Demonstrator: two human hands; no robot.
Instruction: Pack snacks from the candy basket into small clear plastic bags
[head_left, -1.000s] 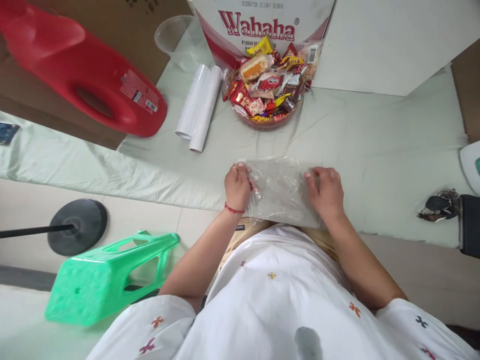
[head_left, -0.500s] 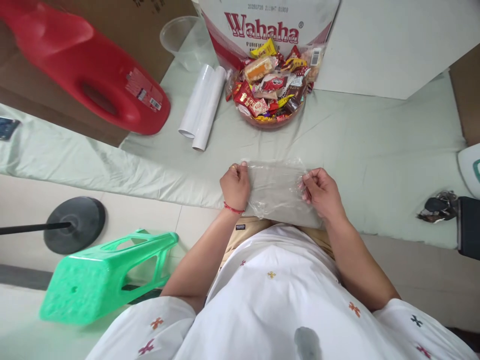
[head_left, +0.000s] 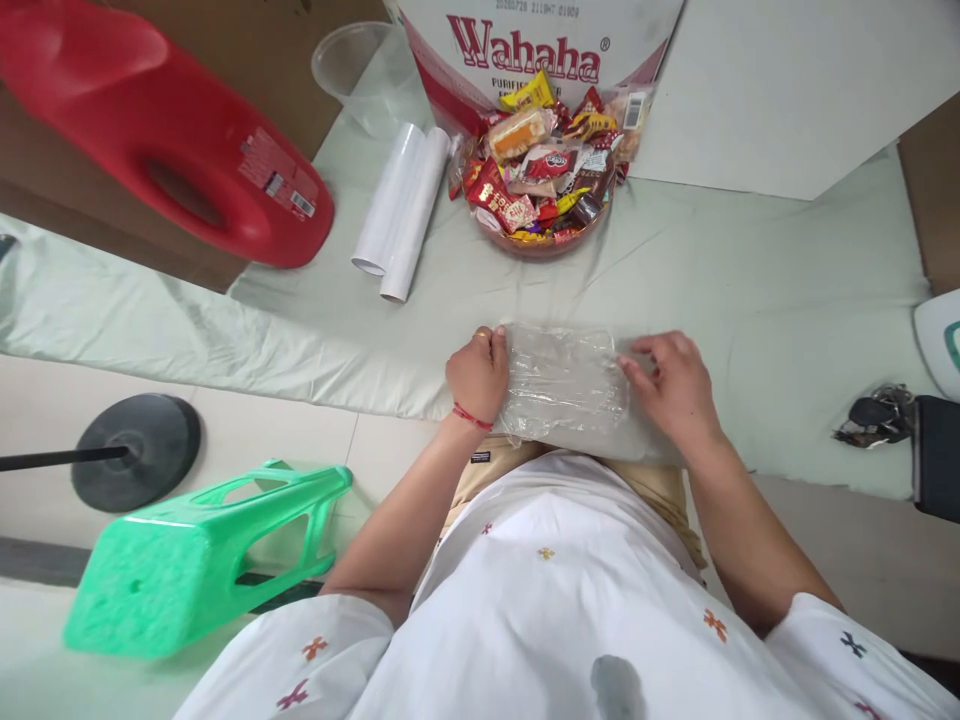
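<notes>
A clear, wrinkled plastic bag (head_left: 566, 385) lies stretched between my hands, low over the front of the cloth-covered table. My left hand (head_left: 478, 375), with a red string at the wrist, is closed on the bag's left edge. At the opposite side is my right hand (head_left: 675, 385), its thumb and fingers apart. The right thumb tip is at the bag's right edge; whether it touches the film I cannot tell. Straight ahead of the bag stands a bowl (head_left: 536, 248) heaped with wrapped candies (head_left: 551, 165).
White paper rolls (head_left: 405, 215), a clear plastic tub (head_left: 375, 85) and a red jug (head_left: 195, 150) stand back left. A Wahaha carton (head_left: 540, 50) rises behind the bowl. Keys (head_left: 877, 412) lie at the right. A green stool (head_left: 202, 560) is on the floor at left.
My right hand has moved right and its fingers have opened from a pinch on the bag. The plastic looks flatter and more spread. My left hand still grips its edge.
</notes>
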